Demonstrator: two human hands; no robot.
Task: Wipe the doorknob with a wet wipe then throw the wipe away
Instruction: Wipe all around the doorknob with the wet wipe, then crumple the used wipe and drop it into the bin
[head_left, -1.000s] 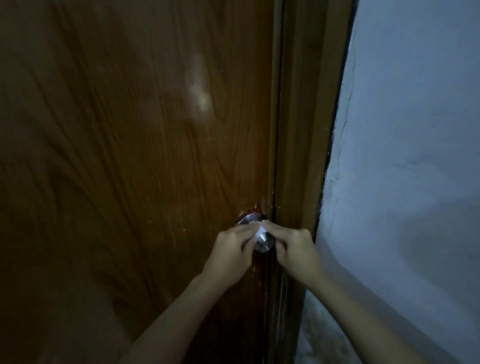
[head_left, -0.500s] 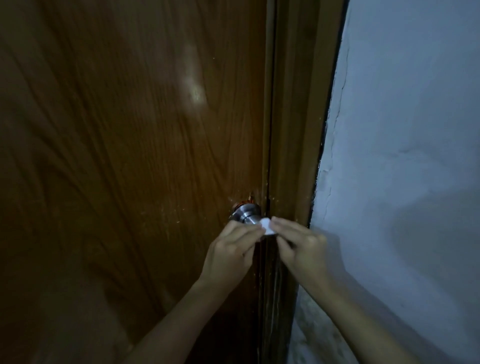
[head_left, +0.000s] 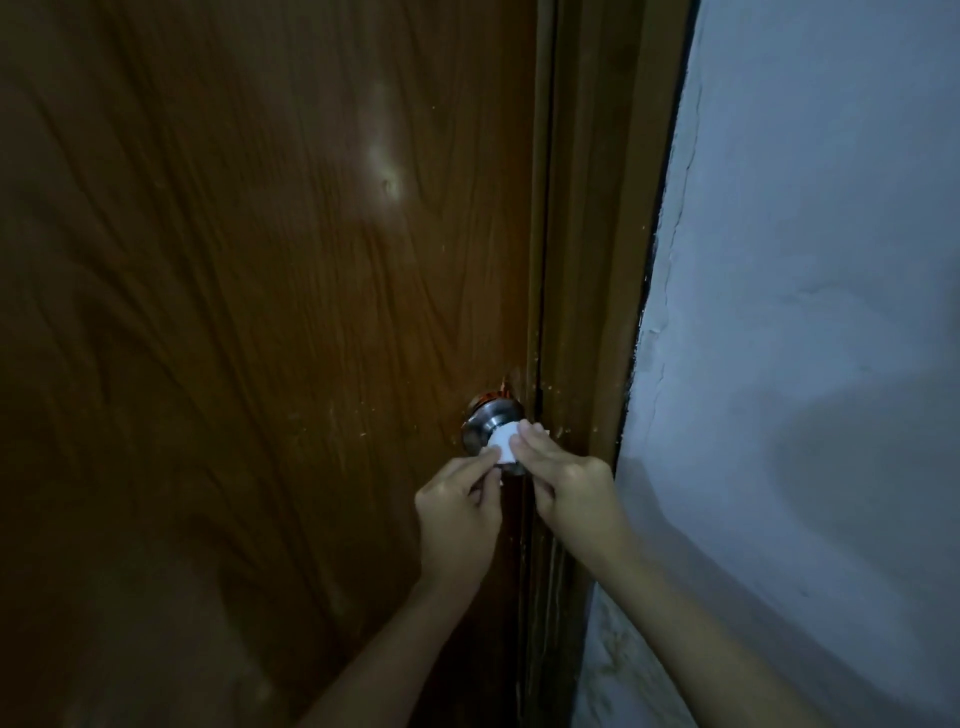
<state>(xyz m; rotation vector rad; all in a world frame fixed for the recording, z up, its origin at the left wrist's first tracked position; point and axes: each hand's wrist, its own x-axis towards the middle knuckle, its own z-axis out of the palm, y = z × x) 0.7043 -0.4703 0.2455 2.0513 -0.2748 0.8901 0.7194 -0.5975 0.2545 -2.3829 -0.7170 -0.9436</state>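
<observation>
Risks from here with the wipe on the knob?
1. The small white wet wipe is pinched only at the fingertips of the left hand and right hand; it could slip.
2. It covers just the front of the round silver metal doorknob; the back may go unwiped.

2 bare, sleeveless forearms, ringless hands
</observation>
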